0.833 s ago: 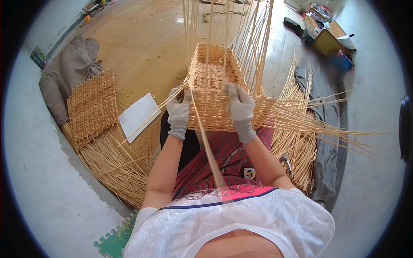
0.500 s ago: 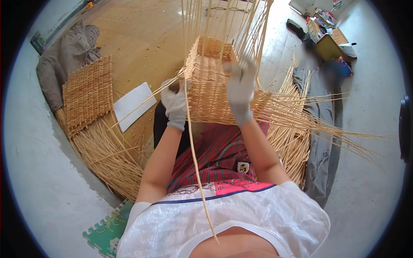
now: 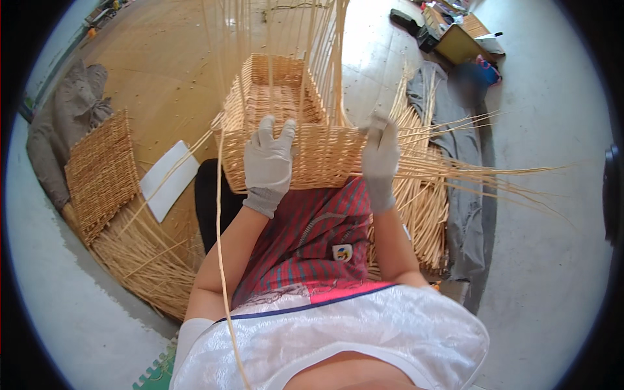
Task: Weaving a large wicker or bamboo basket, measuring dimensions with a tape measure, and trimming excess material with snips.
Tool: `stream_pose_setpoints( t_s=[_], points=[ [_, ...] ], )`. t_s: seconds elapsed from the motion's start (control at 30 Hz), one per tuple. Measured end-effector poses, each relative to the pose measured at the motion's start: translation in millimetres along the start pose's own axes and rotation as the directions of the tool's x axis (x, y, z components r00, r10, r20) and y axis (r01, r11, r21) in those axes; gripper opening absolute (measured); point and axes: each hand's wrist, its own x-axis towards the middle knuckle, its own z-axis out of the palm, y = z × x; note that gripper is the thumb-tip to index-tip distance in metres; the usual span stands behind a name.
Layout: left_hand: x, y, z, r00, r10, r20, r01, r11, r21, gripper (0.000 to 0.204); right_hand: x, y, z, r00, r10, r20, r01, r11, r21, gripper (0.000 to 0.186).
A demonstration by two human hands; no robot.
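A half-woven wicker basket (image 3: 305, 156) rests over my lap, its long upright stakes (image 3: 325, 58) rising from the walls. My left hand (image 3: 268, 162), in a pale work glove, grips the near wall from outside, with its fingertips at the rim. Just off the basket's right corner is my right hand (image 3: 380, 159), gloved too, with its slightly blurred fingers curled together. Loose wicker strands (image 3: 481, 170) spread rightward from that corner behind the hand; whether it holds one is hidden. One long strand (image 3: 221, 260) hangs from the left corner down across my shirt.
At left, a finished woven panel (image 3: 101, 172) lies beside a white board (image 3: 170, 179) and a bundle of wicker rods (image 3: 146, 266). More rods (image 3: 422, 221) lie at right on grey cloth (image 3: 468, 240). Boxes and clutter (image 3: 461, 45) stand at the far right.
My left hand has moved from the basket's left corner onto the near wall. My right hand has left the near wall for the right corner. The view has shifted, so the basket appears further left.
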Motion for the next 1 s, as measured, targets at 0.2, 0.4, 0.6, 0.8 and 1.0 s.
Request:
stream_pose_setpoints(
  t_s=[0.2, 0.4, 0.6, 0.8, 1.0],
  points=[
    [24, 77, 34, 0.919, 0.078, 0.386, -0.105, 0.993, 0.05, 0.071, 44, 32, -27, 0.979, -0.203, 0.01, 0.18, 0.841, -0.51, 0.031],
    [12, 63, 32, 0.982, 0.144, 0.12, -0.104, 0.952, -0.288, 0.061, 58, 26, -54, 0.894, -0.38, -0.237, 0.172, 0.779, -0.603, 0.054],
    [-32, -38, -11, 0.886, -0.419, -0.199, 0.27, 0.816, -0.512, 0.028, -23, -25, -14, 0.974, -0.225, -0.02, 0.225, 0.961, 0.158, 0.03],
    [-17, -87, -20, 0.796, -0.599, -0.094, 0.146, 0.34, -0.929, 0.033, -84, -78, 58, 0.681, -0.612, 0.403, 0.407, 0.774, 0.485, 0.015],
    [-42, -76, -23, 0.821, -0.571, -0.028, 0.005, 0.056, -0.998, 0.038, -87, -134, 82, 0.461, -0.732, 0.502, 0.551, 0.68, 0.484, 0.027]
  ],
)
